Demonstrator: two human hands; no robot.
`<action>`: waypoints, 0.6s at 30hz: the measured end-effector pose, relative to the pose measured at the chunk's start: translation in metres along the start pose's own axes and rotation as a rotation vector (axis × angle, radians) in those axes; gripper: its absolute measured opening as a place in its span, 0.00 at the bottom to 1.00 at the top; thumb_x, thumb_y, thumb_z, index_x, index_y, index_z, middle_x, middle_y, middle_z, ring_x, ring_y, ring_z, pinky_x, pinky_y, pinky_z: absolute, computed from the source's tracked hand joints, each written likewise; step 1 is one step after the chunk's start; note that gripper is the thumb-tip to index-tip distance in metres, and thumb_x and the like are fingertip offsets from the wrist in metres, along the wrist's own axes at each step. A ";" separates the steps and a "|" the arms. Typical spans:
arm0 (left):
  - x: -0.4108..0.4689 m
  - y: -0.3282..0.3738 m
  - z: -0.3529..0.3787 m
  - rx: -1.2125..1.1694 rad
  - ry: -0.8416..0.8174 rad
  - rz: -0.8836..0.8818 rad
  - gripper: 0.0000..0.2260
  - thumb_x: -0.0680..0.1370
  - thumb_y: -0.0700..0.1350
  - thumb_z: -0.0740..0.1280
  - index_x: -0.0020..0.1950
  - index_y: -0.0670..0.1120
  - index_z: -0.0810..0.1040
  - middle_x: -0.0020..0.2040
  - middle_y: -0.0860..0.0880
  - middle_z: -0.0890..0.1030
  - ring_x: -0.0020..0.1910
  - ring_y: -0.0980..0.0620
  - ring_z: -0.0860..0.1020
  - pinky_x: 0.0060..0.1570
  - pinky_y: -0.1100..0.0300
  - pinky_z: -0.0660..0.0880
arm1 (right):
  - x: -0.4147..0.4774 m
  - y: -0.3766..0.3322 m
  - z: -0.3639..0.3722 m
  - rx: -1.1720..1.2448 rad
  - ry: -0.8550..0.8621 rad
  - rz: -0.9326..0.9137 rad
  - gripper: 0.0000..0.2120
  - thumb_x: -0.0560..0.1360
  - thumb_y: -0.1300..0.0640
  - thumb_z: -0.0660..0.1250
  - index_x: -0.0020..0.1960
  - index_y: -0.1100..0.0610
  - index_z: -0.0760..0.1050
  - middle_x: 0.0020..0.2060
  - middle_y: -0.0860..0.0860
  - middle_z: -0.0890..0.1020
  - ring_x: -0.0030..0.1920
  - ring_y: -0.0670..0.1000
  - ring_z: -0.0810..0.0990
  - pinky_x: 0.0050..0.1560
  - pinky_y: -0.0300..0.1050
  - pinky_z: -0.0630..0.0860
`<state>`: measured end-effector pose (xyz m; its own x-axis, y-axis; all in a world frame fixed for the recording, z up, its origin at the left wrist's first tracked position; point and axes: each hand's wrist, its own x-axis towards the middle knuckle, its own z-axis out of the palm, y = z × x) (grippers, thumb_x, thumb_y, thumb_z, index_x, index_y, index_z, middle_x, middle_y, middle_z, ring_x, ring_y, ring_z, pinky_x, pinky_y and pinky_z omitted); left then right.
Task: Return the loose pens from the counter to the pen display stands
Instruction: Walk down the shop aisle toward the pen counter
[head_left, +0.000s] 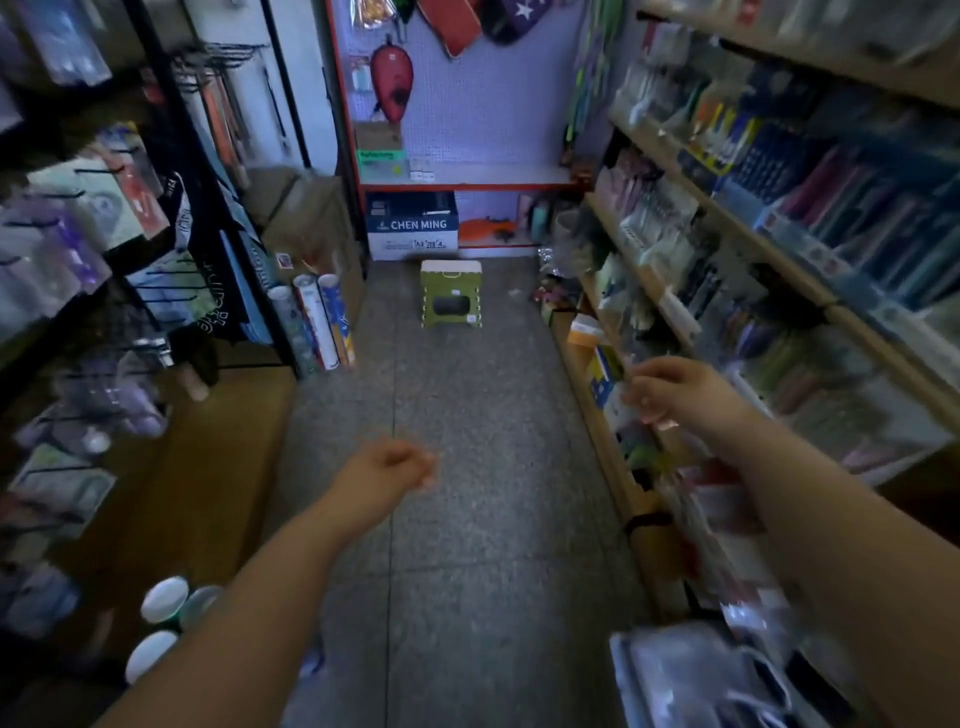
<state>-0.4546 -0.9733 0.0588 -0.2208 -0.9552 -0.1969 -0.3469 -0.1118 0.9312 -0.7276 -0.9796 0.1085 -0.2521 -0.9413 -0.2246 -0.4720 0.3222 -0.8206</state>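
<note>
I am looking down a shop aisle, and the view is blurred. My left hand (387, 465) hangs over the grey floor with its fingers loosely curled and nothing visible in it. My right hand (675, 389) reaches toward the lower right shelves; its fingers are bent, and the blur hides whether it holds anything. Rows of pens and stationery (831, 208) fill the tiered wooden shelves on the right. No loose pen or counter is distinguishable.
A green folding stool (451, 293) stands mid-aisle on the floor. Behind it, a white and blue "CHEN MING" box (413, 226) sits under a pegboard shelf. Paper rolls (317, 322) lean at the left rack. White cups (163, 600) stand at lower left.
</note>
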 end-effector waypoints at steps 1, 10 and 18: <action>0.023 0.004 -0.005 0.021 0.017 0.016 0.08 0.75 0.37 0.60 0.39 0.39 0.75 0.31 0.47 0.73 0.27 0.60 0.74 0.29 0.77 0.66 | 0.025 -0.008 0.001 0.009 0.000 -0.007 0.03 0.74 0.61 0.61 0.47 0.59 0.73 0.33 0.52 0.77 0.33 0.49 0.74 0.33 0.39 0.71; 0.248 0.023 -0.075 -0.020 0.093 0.014 0.06 0.75 0.37 0.60 0.45 0.36 0.76 0.32 0.48 0.74 0.28 0.59 0.74 0.27 0.78 0.68 | 0.248 -0.085 0.041 0.021 -0.032 -0.020 0.11 0.75 0.61 0.61 0.55 0.64 0.73 0.34 0.54 0.76 0.34 0.51 0.73 0.31 0.37 0.69; 0.437 0.058 -0.117 0.109 0.002 0.070 0.07 0.75 0.40 0.61 0.39 0.41 0.76 0.31 0.49 0.75 0.26 0.63 0.74 0.29 0.76 0.66 | 0.410 -0.149 0.052 0.056 0.040 -0.011 0.12 0.74 0.66 0.59 0.55 0.70 0.71 0.39 0.62 0.77 0.33 0.56 0.72 0.29 0.38 0.69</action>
<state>-0.4648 -1.4293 0.0628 -0.2464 -0.9601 -0.1322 -0.4276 -0.0147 0.9038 -0.7172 -1.4190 0.1113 -0.2816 -0.9395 -0.1951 -0.4274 0.3049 -0.8511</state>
